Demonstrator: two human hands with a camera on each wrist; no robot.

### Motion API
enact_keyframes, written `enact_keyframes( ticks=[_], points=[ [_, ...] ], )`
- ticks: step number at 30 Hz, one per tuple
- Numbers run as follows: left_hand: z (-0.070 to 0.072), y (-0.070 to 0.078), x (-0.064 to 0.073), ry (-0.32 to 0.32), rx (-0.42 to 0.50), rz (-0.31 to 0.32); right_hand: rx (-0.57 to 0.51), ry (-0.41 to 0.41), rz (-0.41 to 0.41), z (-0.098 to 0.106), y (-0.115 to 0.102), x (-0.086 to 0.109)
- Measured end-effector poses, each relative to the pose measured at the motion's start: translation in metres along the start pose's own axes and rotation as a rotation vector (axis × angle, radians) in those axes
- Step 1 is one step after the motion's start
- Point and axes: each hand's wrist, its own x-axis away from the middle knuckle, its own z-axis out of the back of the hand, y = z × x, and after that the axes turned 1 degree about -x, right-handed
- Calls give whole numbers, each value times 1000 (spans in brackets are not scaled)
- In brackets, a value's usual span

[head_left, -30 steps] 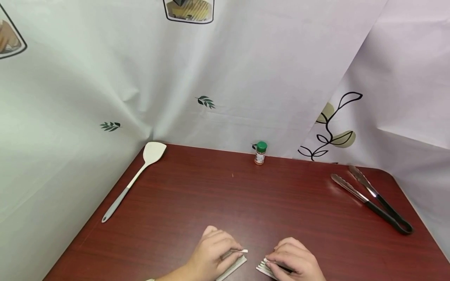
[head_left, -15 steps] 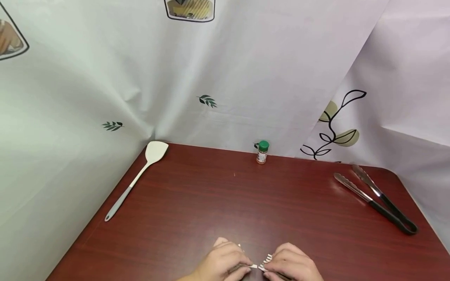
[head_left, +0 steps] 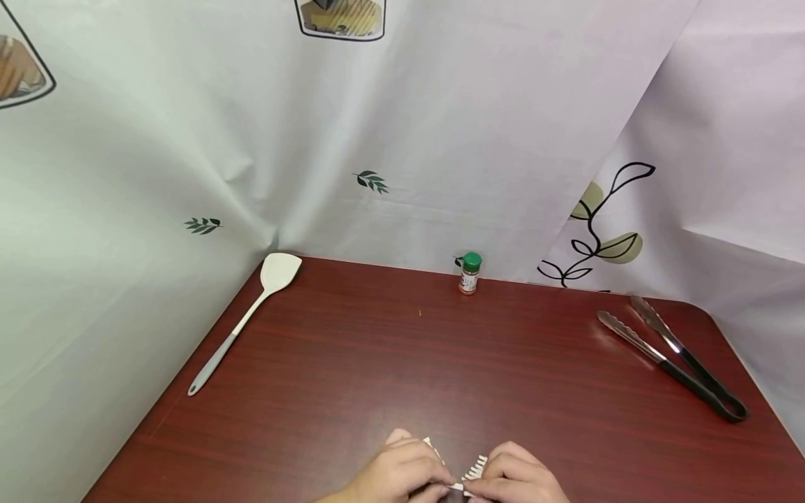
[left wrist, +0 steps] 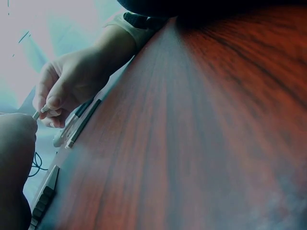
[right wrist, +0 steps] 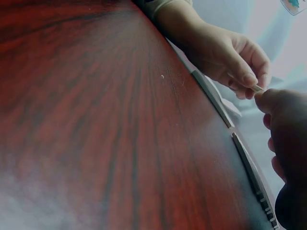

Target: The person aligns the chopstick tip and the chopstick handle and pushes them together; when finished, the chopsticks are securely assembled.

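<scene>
Low in the head view, my left hand (head_left: 402,469) and right hand (head_left: 518,476) are nearly fingertip to fingertip. The left pinches a thin white strip (head_left: 456,486) between thumb and fingers, its end pointing at the right hand. My right thumb and fingers pinch a small pale piece (left wrist: 45,109), which meets the strip in the left wrist view. Both are held above the table; their exact kind is too small to tell. Beneath the right hand lies a flat white piece with a row of teeth (head_left: 476,467). Another pale flat piece (head_left: 428,442) shows behind my left fingers, mostly hidden.
The dark red wooden table (head_left: 352,370) backs onto a white printed curtain (head_left: 440,126). A white spatula (head_left: 277,274) lies at the left edge. A green-capped spice jar (head_left: 469,274) stands at the back, and metal tongs (head_left: 676,367) lie at the right.
My left hand has moved right and toward the body, bringing its strip up to the piece in my right hand. The right hand has shifted slightly toward the body. The head view tilted a little.
</scene>
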Motion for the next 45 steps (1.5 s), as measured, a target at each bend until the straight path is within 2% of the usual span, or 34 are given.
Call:
enact_keyframes(
  ticks=[13,26,37,41,45],
  points=[
    [1,1,1,-35,12,0,26,-24,-37,-3,-1,-1],
    [0,4,3,-50,29,37,21,-55,-47,-6,3,14],
    [0,6,4,-77,42,48,13,-68,-44,-3,0,-2],
    [0,6,5,-80,47,41,14,-39,-53,-4,-2,-7],
    [0,4,5,-75,32,37,33,10,-116,-4,-4,-3]
  ],
)
